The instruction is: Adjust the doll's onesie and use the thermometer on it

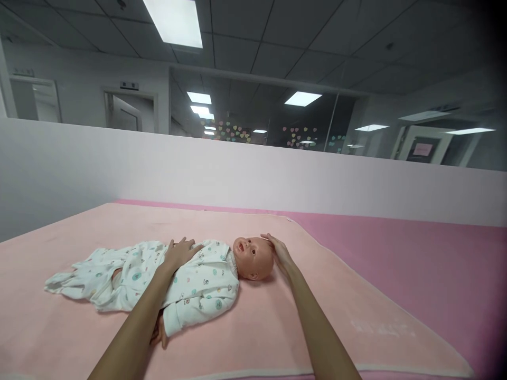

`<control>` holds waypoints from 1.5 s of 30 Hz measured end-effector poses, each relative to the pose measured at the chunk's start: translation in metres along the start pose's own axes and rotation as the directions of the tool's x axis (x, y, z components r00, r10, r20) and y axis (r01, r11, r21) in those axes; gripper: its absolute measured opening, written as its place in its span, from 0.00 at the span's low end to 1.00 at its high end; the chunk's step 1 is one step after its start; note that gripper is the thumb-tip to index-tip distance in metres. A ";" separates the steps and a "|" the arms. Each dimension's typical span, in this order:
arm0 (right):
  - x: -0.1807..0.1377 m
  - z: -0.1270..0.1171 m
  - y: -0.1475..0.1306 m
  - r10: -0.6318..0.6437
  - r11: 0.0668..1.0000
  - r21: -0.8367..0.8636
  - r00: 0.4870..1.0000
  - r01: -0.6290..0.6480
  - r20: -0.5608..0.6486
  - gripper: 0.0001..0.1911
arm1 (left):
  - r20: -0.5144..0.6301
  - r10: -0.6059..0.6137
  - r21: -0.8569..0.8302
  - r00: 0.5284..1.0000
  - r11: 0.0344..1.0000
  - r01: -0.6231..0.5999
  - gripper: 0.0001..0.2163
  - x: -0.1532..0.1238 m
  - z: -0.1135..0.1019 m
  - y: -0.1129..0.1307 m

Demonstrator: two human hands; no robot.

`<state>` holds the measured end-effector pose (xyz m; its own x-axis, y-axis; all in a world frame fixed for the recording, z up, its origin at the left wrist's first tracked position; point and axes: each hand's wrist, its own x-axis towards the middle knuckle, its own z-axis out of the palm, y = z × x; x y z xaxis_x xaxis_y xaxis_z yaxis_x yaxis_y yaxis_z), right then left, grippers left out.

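Observation:
A baby doll (pixel 253 258) lies on its back on a peach mat, its head to the right. It wears a white printed baby outfit (pixel 206 282) with long sleeves and legs. My left hand (pixel 180 254) rests open on the doll's belly, fingers spread over the cloth. At the top of the doll's head, my right hand (pixel 279 253) lies with its fingers stretched out along the far side, holding nothing. One doll hand (pixel 159 332) sticks out of the near sleeve, partly behind my left forearm. The doll's far arm is mostly hidden.
The peach mat (pixel 317 316) covers much of a pink surface (pixel 415 264). A low white partition (pixel 253 174) runs along the back. Beyond it are a glass wall with heart stickers (pixel 233 132), a doorway (pixel 130 113) and ceiling lights (pixel 178 21).

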<state>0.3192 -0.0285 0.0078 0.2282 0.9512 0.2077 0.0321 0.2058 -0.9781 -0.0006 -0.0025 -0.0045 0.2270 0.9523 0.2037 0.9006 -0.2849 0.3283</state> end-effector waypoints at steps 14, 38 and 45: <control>-0.024 0.020 -0.019 0.012 0.996 0.092 0.998 -0.018 0.067 0.21 | -0.011 -0.035 -0.007 0.999 0.999 0.035 0.26 -0.007 -0.005 0.005; -0.017 0.020 -0.015 0.027 0.999 0.024 0.995 -0.029 0.096 0.23 | -0.024 -0.051 -0.018 0.998 0.999 0.051 0.24 -0.007 -0.007 0.008; -0.029 0.028 -0.028 0.064 0.992 0.097 0.992 -0.074 0.108 0.17 | -0.010 -0.049 -0.020 0.999 0.999 0.049 0.25 -0.006 -0.007 0.006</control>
<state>0.2848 -0.0556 0.0299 0.1231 0.9817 0.1455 -0.0798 0.1559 -0.9845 0.0009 -0.0108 0.0025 0.1789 0.9641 0.1961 0.9029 -0.2400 0.3567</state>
